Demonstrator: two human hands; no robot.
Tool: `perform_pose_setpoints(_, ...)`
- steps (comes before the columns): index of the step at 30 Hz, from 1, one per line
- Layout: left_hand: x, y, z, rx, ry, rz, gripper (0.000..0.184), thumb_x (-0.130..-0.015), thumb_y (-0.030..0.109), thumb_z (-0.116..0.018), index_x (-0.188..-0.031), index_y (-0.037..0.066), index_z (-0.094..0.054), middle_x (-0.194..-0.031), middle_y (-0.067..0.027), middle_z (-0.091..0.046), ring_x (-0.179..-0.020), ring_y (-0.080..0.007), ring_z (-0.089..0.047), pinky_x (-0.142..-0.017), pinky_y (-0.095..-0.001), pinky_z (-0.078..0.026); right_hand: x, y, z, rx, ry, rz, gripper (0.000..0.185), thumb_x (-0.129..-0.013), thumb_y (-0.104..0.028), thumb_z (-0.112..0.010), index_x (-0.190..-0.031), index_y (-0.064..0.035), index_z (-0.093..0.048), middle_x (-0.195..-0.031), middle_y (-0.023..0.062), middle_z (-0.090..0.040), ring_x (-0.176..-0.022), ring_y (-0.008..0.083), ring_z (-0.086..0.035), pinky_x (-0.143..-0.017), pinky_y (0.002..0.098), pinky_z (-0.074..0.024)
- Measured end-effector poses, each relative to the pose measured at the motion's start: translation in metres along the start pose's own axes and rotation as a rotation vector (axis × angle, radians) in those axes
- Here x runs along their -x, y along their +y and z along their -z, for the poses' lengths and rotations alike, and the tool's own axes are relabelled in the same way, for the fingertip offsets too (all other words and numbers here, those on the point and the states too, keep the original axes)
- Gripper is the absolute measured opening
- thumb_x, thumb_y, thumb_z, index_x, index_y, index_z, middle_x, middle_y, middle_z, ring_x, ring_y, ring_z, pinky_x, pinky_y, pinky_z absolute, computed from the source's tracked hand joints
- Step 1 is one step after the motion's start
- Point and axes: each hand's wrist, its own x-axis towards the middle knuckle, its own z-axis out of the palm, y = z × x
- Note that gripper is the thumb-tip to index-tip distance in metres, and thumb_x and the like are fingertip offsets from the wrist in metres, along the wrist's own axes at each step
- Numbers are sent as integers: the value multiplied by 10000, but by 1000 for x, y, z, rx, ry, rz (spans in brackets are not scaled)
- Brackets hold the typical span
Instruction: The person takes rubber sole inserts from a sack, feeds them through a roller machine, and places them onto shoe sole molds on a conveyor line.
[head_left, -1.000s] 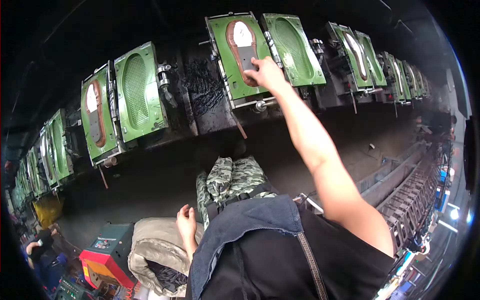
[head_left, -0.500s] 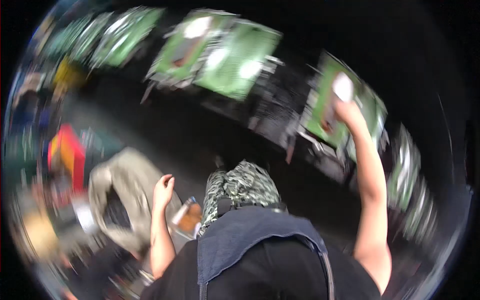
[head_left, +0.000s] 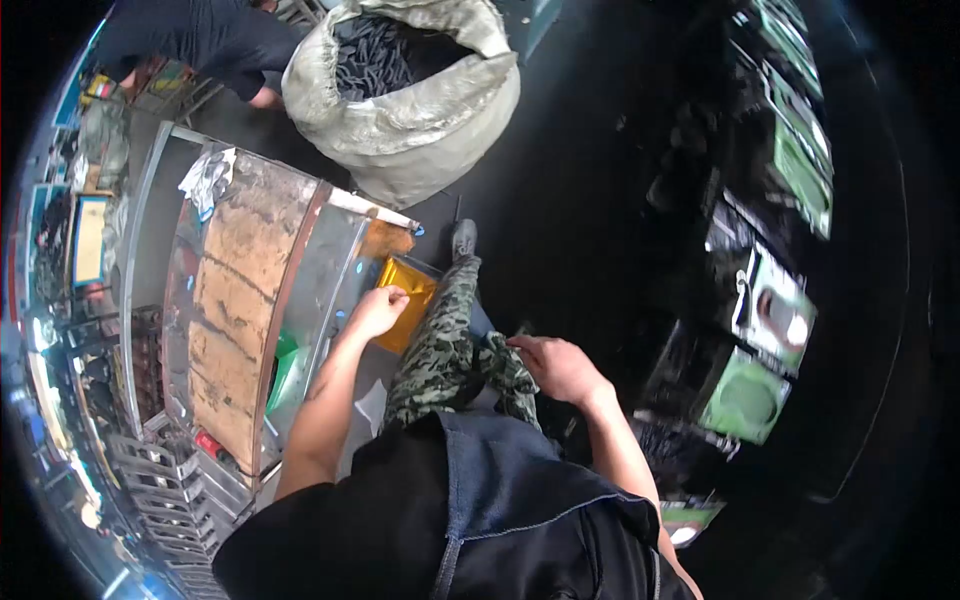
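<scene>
Dim, dark centre; glare lower left; edges curved, right side apparently motion-blurred.

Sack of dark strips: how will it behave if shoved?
The sack is probably heavy, given the dark strips inside. Its creased, slumping rim suggests floppy walls that would dent under a push. The open mouth could let strips spill if it tips.

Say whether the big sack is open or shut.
Open: the sack's mouth gapes, showing dark strips inside.
</scene>
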Motion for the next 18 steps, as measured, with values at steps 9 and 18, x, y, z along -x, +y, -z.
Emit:
perform_pose_setpoints(9, -263, 10, 105, 291, 203, -74, 273, -854, 277, -589, -976, 38, -640, -875, -148, -672, -830, -269, -653, -734, -365, -500, -177, 7, 95, 400, -218, -326, 391, -825, -48, -456, -1208, -92, -525, -989, 172, -627, -917, 335, -609, -784, 402, -500)
perform_pose_setpoints(18, -538, -3, 174, 320, 347, 205, 319, -830, 322, -581, -999, 59, -642, -950, -168, -664, -930, -308, -635, -799, -400, -496, -353, -11, 209, 17, 138, -207, 194, -822, -98, -576, -1007, -59, -616, -869, 154, -638, -779, 340, -623, -658, 389, -505)
